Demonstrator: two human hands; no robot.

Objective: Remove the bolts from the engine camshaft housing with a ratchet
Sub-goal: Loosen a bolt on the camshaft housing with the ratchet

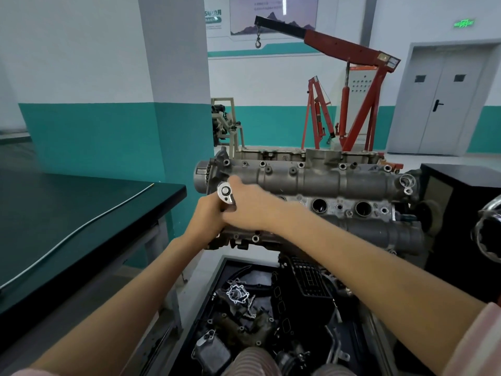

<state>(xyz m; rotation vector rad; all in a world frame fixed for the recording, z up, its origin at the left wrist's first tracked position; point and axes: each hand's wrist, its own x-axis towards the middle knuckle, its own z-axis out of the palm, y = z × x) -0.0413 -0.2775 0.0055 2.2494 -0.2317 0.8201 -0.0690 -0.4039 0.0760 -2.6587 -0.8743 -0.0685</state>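
Chrome ratchet (225, 193) sits at camshaft housing (311, 180) left end, left hand (210, 213) gripping handle for leverage, right hand (244, 204) w/ fingers laid over head, prob. steadying the socket.

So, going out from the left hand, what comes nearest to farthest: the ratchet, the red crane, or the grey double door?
1. Shiny steel ratchet, held in the left hand.
2. Red engine crane, behind the engine, right.
3. Grey double door, far right wall.

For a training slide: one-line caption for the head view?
Both hands, left and right, hold a ratchet at the left end of the camshaft housing.
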